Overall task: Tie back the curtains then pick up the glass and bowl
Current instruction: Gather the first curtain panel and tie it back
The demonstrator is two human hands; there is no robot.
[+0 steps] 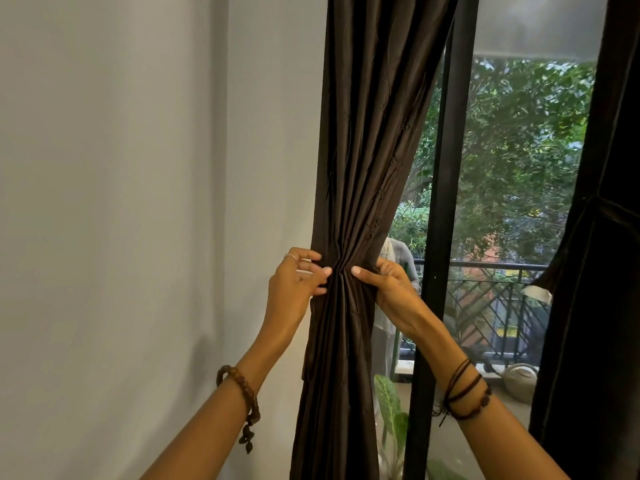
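Right beside the black metal window frame (446,202), the dark brown pleated fabric curtain (356,168) hangs bunched at its middle, left hand (298,282) and right hand (388,282) both pinching the gathered folds, thumbs nearly meeting.

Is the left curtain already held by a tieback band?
No, only the hands pinch the left curtain together; no band shows.
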